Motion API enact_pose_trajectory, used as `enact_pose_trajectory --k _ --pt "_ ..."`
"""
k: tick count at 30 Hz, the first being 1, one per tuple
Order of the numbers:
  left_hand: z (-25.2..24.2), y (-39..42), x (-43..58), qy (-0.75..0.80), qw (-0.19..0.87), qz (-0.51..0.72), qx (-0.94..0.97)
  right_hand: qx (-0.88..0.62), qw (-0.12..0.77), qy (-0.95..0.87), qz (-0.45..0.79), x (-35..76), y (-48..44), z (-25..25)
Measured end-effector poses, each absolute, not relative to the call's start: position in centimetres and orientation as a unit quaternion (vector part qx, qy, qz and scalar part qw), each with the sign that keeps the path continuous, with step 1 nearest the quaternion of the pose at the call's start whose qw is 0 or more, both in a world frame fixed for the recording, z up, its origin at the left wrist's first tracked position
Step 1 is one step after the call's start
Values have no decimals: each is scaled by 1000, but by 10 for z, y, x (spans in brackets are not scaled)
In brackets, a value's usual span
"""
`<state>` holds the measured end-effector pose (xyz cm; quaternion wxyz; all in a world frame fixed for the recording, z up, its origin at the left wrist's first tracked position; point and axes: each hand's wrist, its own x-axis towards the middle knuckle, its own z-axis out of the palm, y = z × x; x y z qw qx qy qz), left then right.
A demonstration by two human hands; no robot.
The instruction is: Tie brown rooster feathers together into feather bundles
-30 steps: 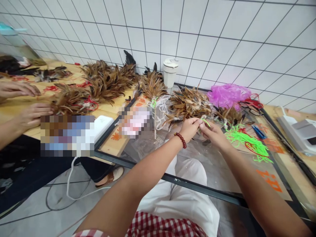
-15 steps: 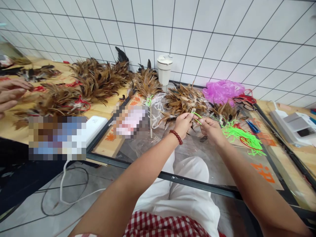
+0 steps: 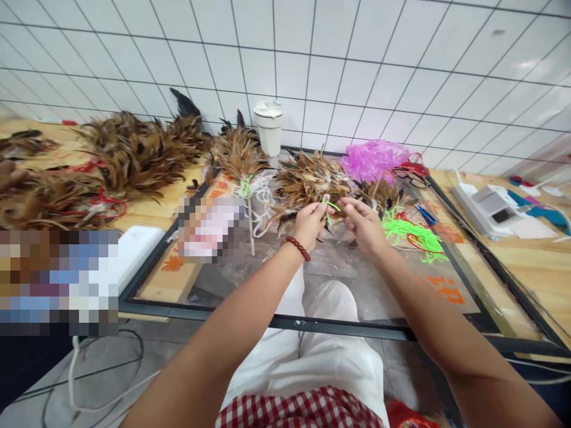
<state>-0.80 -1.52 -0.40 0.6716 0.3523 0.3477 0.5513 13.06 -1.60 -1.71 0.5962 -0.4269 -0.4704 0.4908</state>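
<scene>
Over the glass tabletop [image 3: 312,255], my left hand [image 3: 311,223] is closed in a pinch on a short bright green string [image 3: 331,206], whose end pokes out to the right of the fingers. A pale bit rises above the fingertips; what else they hold is hidden. My right hand [image 3: 363,224] hovers just beside it, its loosely curled fingers apart and off the string's end. Behind both hands lies a pile of brown feathers [image 3: 307,178]. Right of my right hand, a heap of green strings [image 3: 413,232] is mixed with some red ones.
A feather bundle on a stick [image 3: 251,220] lies to the left, beside white netting [image 3: 263,196]. At the back stand a white cup [image 3: 269,128] and a pink plastic bag [image 3: 375,160]. More feather bundles [image 3: 138,148] lie far left, near another person's hand [image 3: 11,175].
My right fingers have come off the green string's end and moved slightly away. My left hand keeps its pinch. The view has turned to the right.
</scene>
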Motion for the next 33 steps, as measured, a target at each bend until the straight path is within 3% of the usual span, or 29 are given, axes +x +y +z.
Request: enact_pose_trajectory --k 3,11,16,22,27,33 --pt "-5 -14 -8 343 672 555 351 -414 531 -484 559 123 -21 -14" --pt "1 -17 -8 359 658 552 366 -463 453 -523 554 117 -26 -9" --pt "-1 -16 -7 357 659 552 364 -441 509 -532 513 121 -21 -16" --pt "-3 -13 -7 370 655 569 333 -374 569 -646 346 130 -24 -7" --pt "-3 -11 -10 353 671 561 333 -365 537 -672 355 128 -31 2" --pt "-2 -9 -13 348 682 558 320 -374 642 -534 403 134 -21 1"
